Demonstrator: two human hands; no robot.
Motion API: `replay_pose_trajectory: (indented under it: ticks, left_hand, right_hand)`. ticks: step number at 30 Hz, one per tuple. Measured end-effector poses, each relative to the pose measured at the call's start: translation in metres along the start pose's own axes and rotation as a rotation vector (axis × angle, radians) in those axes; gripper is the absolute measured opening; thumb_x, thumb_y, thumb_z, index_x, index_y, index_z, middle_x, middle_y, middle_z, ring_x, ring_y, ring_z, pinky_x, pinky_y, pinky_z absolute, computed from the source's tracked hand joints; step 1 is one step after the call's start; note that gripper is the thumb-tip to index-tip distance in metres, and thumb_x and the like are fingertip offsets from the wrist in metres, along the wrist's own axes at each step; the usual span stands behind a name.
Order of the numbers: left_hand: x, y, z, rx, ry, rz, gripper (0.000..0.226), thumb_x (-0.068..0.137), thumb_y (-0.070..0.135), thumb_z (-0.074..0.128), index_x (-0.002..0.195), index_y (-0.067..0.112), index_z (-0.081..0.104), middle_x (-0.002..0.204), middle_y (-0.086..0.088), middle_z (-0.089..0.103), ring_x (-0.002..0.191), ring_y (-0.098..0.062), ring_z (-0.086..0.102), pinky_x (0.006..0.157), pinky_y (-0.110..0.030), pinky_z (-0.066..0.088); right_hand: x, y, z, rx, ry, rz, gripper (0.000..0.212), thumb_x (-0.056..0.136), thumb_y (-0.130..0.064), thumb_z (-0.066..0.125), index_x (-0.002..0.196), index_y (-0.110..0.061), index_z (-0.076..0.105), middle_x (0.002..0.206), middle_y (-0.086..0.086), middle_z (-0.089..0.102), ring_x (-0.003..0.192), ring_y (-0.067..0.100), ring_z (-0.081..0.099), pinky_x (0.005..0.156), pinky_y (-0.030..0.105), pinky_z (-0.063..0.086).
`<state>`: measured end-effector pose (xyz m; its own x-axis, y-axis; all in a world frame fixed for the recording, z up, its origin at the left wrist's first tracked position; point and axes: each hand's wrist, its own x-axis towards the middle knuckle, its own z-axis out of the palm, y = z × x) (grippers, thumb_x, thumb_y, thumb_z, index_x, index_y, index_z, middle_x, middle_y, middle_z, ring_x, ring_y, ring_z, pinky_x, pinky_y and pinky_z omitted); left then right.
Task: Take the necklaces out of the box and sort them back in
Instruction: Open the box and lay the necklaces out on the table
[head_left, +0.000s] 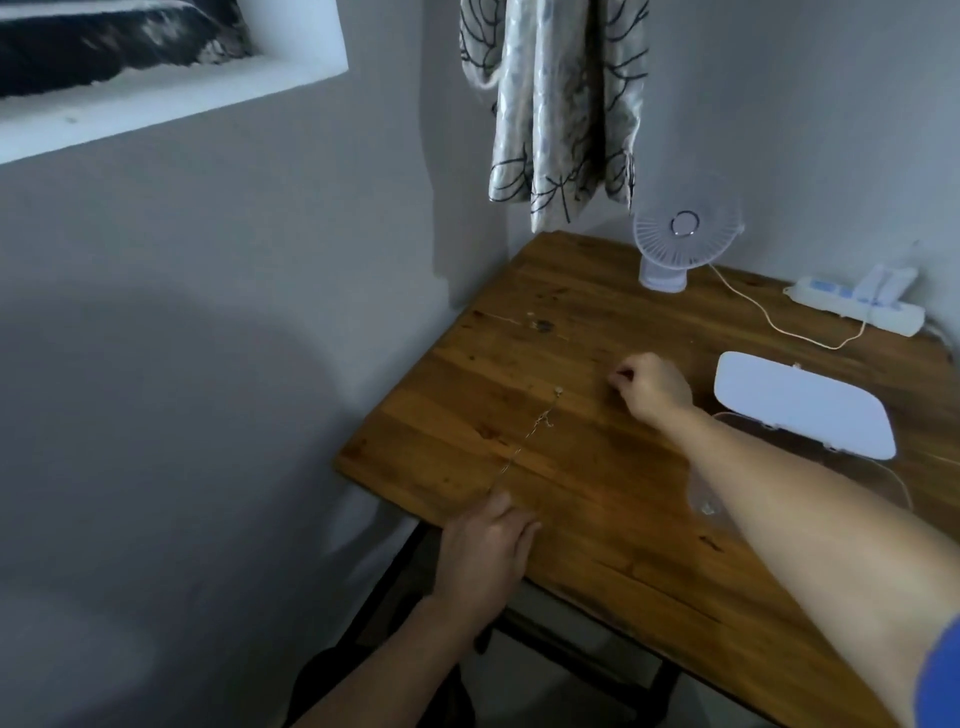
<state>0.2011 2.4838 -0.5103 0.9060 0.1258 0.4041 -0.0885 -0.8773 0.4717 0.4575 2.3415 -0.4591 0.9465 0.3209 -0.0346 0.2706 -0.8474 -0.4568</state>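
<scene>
Necklace (530, 441) is lying stretched in a thin line across the table (597, 519), its pendant end pointing toward the far side and its near end running to the front-left edge. Left hand (485, 553) is sitting at that edge, fingertips closing narrow on the chain's near end (pinching it, as far as the blur is letting me see). Right hand (649, 387) is hovering low over the middle of the table, just right of the pendant and apart from it, fingers curling in tight toward the thumb; cannot tell if they are holding anything. Second necklace (540, 325) is lying loose near the far-left edge. Box (800, 405) is sitting open at the right, white lid up, clear base partly hiding behind the right forearm. Fan (680, 234) and power strip (857, 306) are standing at the back.
</scene>
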Motion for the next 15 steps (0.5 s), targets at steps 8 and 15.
replay_pose_trajectory:
  ticks: [8,15]
  left_hand:
    - [-0.002,-0.002,0.004,-0.01,0.001,0.002,0.008,0.084,0.019,0.07,0.077,0.016,0.071,0.079,0.005,0.059,0.067,-0.006,0.055,0.054,-0.027,0.052]
    - [-0.004,0.03,0.003,0.007,0.002,0.022,0.006,0.078,0.015,0.073,0.081,0.017,0.068,0.082,0.004,0.056,0.075,-0.01,0.053,0.055,-0.027,0.051]
  right_hand:
    - [0.004,0.003,-0.008,-0.045,0.033,-0.005,0.027,0.093,-0.033,0.058,0.116,-0.02,0.064,0.121,0.007,0.062,0.107,0.028,0.059,0.083,0.039,0.049]
    - [-0.051,0.016,-0.08,0.167,0.117,-0.075,0.014,0.086,-0.029,0.069,0.097,-0.021,0.071,0.095,-0.002,0.069,0.088,0.017,0.064,0.076,0.031,0.05]
